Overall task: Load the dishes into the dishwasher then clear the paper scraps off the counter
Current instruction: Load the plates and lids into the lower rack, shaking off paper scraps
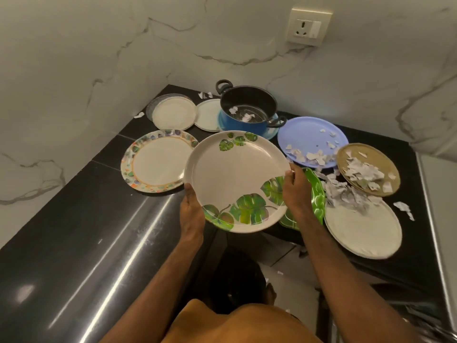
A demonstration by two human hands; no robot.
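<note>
The leaf-print plate [237, 179] was held just in front of the blue pot [249, 112], the left hand [191, 209] gripping its near rim and the right hand [295, 189] pinching the opposite edge. Held by the rim alone, it could have slipped. The right forearm [329, 243] risked scattering paper scraps [361, 170] heaped right of the pot. The dishwasher was out of view, and the fingers beneath the plate were hidden.

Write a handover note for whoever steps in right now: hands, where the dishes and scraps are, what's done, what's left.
Hands: left hand and right hand both grip the rim of the leaf plate, held above the counter.
On the counter: floral plate, white plates at the back, pot, lilac plate, tan plate, big white plate, green dish. Scraps lie in the pot and on the three right-hand plates.
Done: can't tell; dishwasher not in view.
Left: load all dishes, clear scraps.
</note>
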